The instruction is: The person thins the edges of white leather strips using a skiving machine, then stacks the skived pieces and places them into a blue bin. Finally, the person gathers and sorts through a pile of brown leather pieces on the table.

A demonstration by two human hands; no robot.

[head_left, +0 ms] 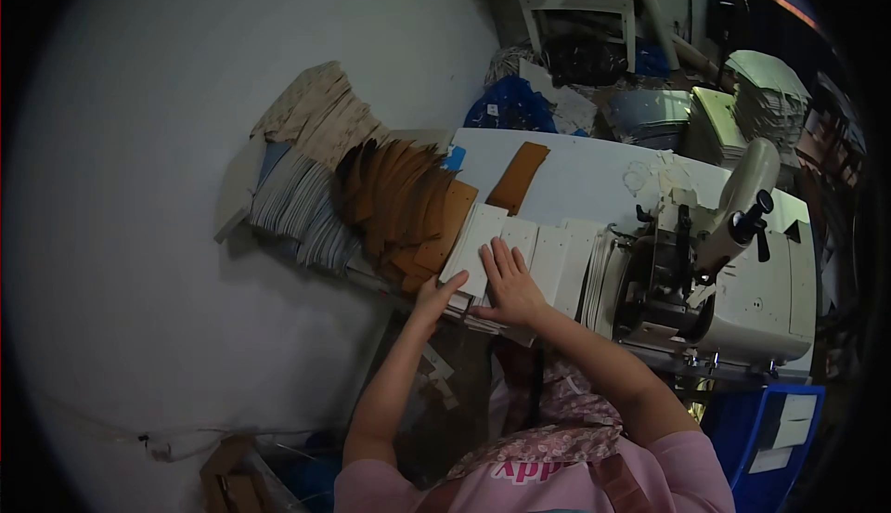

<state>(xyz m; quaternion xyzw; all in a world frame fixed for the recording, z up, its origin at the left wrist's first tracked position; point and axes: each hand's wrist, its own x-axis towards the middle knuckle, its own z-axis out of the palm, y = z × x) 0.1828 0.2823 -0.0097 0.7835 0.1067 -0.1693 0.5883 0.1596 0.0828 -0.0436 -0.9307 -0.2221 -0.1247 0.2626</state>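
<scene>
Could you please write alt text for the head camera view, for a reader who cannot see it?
A person's left hand and right hand rest on white cards at a table edge. Fanned brown pieces lie to the left, a sewing machine to the right.

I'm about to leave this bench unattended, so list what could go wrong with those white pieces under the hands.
1. The white pieces lie at the table's near edge, under the left hand and right hand; a nudge could slide some off.
2. The fanned brown pieces beside them overhang the edge and might slip or mix in.
3. The sewing machine stands close to the right; a reach that way may bring fingers near its head.
</scene>
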